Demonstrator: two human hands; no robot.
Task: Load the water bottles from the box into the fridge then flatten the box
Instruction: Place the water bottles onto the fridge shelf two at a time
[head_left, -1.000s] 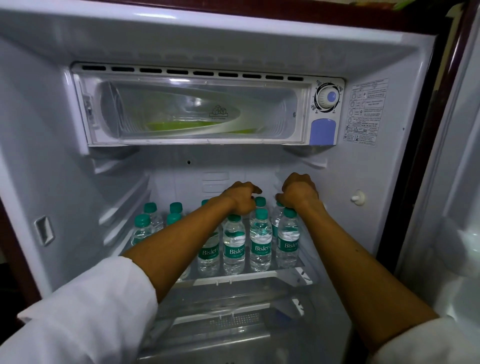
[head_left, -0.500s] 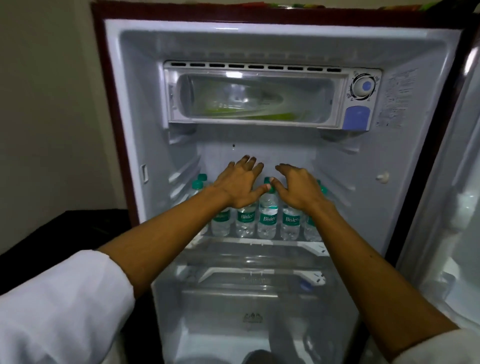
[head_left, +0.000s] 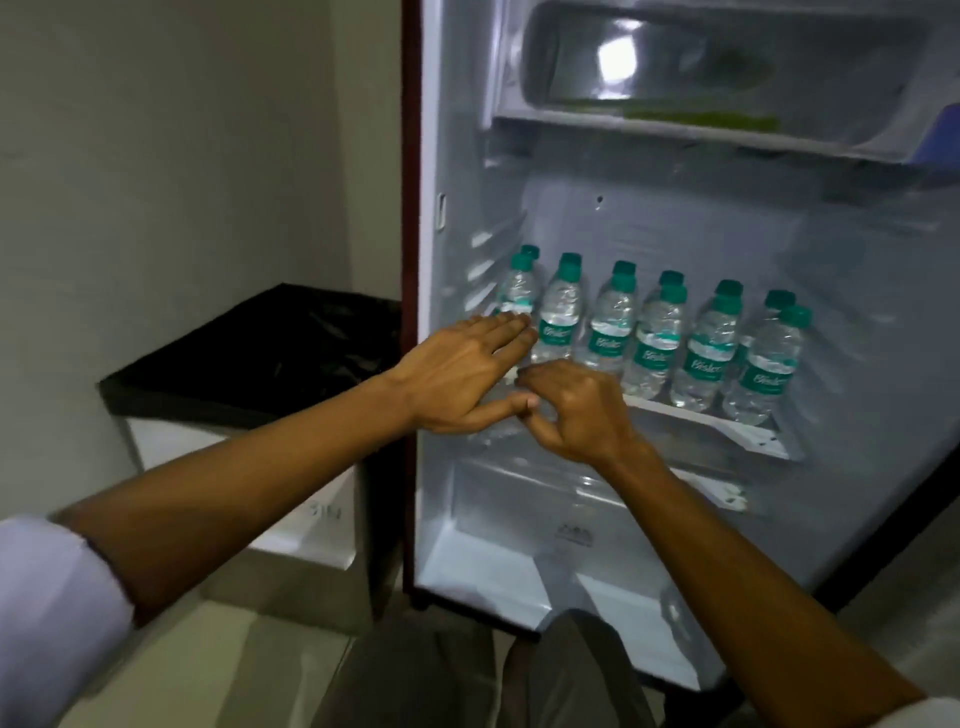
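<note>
Head view: Bisleri water bottles (head_left: 657, 338) stand upright on the fridge shelf (head_left: 717, 421), long axes vertical, green caps up, labels facing out. Left hand (head_left: 462, 379) flat, fingers straight, holding nothing, fingertips near the leftmost bottle. Right hand (head_left: 576, 410) loosely curled, empty. Box not in view. Judged step: loading, between bottles. Next move calls for turning to the box.

Water bottles (head_left: 654, 338), clear w/ green caps & labels, stood upright in rows on shelf (head_left: 727, 423) inside open fridge (head_left: 857, 260).
</note>
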